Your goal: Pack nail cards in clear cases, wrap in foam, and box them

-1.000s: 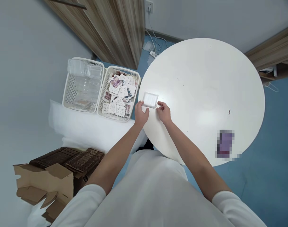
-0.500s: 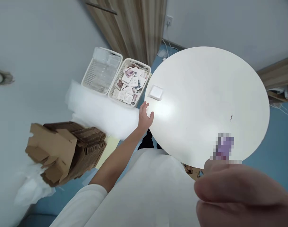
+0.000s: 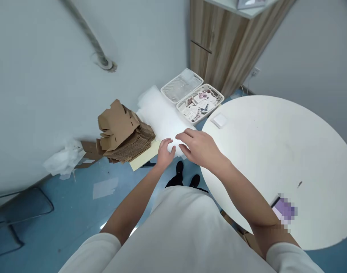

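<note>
My left hand (image 3: 165, 153) is open in front of my body, its thumb apart from the fingers, with nothing in it. To its right my right hand (image 3: 197, 146) reaches in over the table's left edge, fingers bent and apart, also holding nothing. Both are closest to the white foam sheets (image 3: 164, 113) stacked behind them; whether any fingertip touches the sheets I cannot tell. A small white square packet (image 3: 219, 120) lies on the round white table (image 3: 275, 144), beyond my right hand. Near my right forearm lies a purple item (image 3: 285, 208), partly blurred out.
Flattened brown cardboard boxes (image 3: 119, 129) are piled left of the foam. Behind stand a white basket with clear plastic packs (image 3: 181, 87) and a basket of printed cards (image 3: 201, 102). A wooden cabinet (image 3: 219, 45) is in the corner. A metal-framed chair (image 3: 22, 216) sits at lower left.
My view has swung left. My right hand has moved from the lower right, close to the camera, across to beside my left hand. The purple item now lies on the table.
</note>
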Demonstrator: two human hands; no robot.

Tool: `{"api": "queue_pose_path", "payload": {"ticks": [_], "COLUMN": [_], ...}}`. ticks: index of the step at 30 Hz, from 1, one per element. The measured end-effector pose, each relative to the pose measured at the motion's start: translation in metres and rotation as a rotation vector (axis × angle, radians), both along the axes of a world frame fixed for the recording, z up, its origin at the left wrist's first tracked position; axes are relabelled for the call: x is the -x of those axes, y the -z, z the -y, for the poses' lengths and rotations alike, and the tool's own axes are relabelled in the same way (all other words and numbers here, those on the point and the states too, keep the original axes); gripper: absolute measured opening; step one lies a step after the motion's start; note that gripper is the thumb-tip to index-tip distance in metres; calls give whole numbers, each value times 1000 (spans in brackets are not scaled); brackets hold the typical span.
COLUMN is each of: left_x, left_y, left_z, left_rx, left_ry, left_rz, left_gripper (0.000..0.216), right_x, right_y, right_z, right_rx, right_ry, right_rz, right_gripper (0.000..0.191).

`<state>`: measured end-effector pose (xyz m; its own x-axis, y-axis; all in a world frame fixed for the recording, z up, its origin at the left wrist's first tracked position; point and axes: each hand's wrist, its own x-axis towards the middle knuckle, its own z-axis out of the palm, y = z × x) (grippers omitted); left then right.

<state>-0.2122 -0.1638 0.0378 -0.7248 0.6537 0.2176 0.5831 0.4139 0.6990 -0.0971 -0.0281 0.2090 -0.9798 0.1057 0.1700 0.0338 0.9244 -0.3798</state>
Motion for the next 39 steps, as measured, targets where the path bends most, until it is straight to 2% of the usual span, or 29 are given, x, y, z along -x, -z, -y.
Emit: {"api": "queue_pose_path", "payload": {"ticks": [5,12,17,23,26,29,31,35,39], "left_x": [36,96,146,183,190,192,192,192,193], "left_y": [-15,-30,-24,-9,-4,-1,-1,-4,-9], "left_z": [61,144,183,190,185,182,180,180,182], "left_rx": [39,258,318,348,379,371,344,286,225], "left_ry": [-188,-487,-435,-252,-137,-92,-104,-140,-204], "left_rz": [-69,-147,-123,-117,-109,-92,-85,-56,-50], "left_gripper": [16,28,28,24,18,19,22,23,21], "right_x": [45,126,180,223,241,259,271,291,297], "right_y": [36,75,98,118,125,131,134,130,108], "right_z": [17,44,67,81,80,79,81,91,102], "right_rx": [13,56,59,211,364,470,504,498,498], "right_ry": [-77,-99,-40,106,213,300,319,318,292], "right_rz": [189,327,427,436,465,461,430,353,217], "right_gripper": [27,28,40,61,70,74,65,35,32]}}
